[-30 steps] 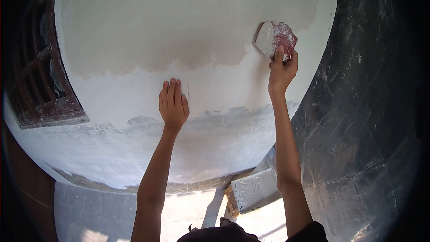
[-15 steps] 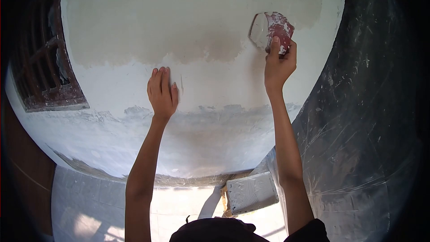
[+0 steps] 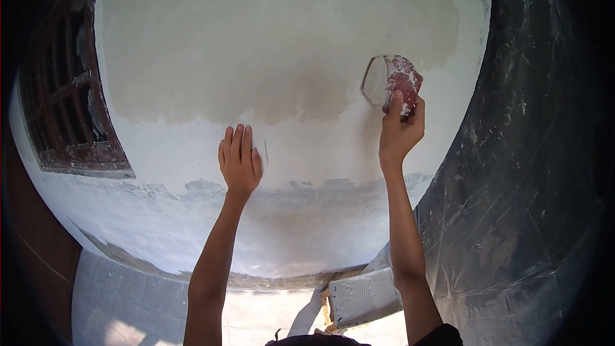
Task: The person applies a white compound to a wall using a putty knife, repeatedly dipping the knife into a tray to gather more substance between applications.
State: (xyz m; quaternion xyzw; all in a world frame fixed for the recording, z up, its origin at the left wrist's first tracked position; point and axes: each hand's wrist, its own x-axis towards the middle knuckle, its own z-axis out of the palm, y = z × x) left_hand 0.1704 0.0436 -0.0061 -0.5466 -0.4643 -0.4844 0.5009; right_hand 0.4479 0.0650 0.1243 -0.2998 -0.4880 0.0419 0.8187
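My right hand (image 3: 402, 129) grips a red scraper (image 3: 405, 83) smeared with white putty, its wide pale blade side resting against the wall (image 3: 307, 150). My left hand (image 3: 241, 161) lies on the wall to the left, fingers extended upward and holding nothing. Above both hands the wall has a large beige-grey patch (image 3: 282, 45) with ragged edges, and white coating shows beneath it. A thin line marks the wall just right of my left hand.
A barred brown window (image 3: 70, 96) is at the left. Dark plastic sheeting (image 3: 512, 186) hangs along the right. Low down, a putty-covered tray (image 3: 365, 298) rests on a wooden support (image 3: 327, 307). Grey sheeting (image 3: 122, 288) covers the lower left floor.
The wall, window and both hands appear lower in the view. My left hand also appears slightly further right, its fingers a little more spread. My right hand still grips the scraper.
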